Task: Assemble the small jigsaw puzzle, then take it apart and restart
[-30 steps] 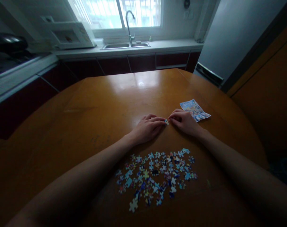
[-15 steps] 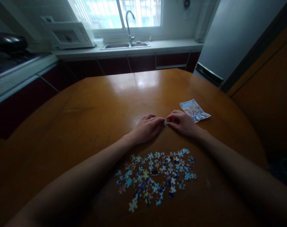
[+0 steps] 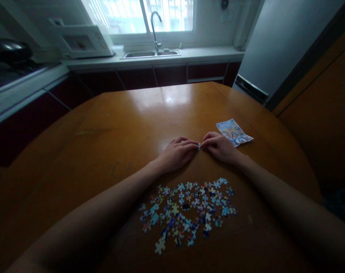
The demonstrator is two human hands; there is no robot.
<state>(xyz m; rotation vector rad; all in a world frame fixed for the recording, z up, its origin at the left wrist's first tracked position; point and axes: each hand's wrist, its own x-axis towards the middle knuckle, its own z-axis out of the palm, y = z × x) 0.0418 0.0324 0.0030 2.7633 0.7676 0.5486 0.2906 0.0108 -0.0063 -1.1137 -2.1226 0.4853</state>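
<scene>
A small light-blue jigsaw piece [image 3: 199, 146] lies between my fingertips above the middle of the wooden table [image 3: 118, 125]; whether it is one piece or two joined cannot be made out. My left hand [image 3: 178, 153] comes from the left, its thumb and fingers closed on the piece's left edge. From the right, my right hand [image 3: 220, 147] grips the other edge with bent fingers. Closer to me, many loose jigsaw pieces [image 3: 186, 207] are spread in a patch between my forearms, in blue, white, yellow and dark colours.
A creased picture sheet [image 3: 233, 131] lies just beyond my right hand. Past the table's far edge runs a counter with a sink [image 3: 140, 55], a tap and a white microwave [image 3: 80, 42]. A fridge [image 3: 286, 41] stands at the right, a stove at the left.
My right fingers have closed down over the piece's right side, covering more of it. My left hand and the loose pieces stay where they were.
</scene>
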